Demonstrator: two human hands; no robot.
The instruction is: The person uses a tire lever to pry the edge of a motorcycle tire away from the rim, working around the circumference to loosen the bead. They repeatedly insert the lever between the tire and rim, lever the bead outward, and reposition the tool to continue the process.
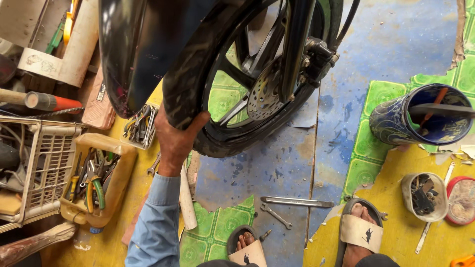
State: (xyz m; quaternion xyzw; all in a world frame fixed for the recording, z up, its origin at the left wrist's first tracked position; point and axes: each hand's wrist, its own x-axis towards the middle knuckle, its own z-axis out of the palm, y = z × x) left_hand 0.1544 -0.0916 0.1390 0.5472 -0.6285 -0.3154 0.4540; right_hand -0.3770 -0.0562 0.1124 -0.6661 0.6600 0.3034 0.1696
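- Pliers with green and yellow handles (pixel 94 185) in cut yellow plastic jug (pixel 121 163), far left.
- Left hand (pixel 174 141), fingers curled onto black rubber motorcycle tyre (pixel 185 84) directly above; wheel upright.
- Flat steel tyre lever (pixel 297 201) on floor, lengthwise left-right.
- Right hand unseen.

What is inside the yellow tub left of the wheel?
The yellow tub holds a heap of hand tools: pliers with green grips on top, and other pliers and cutters. Anything beneath the heap, and the tub's bottom, is covered.
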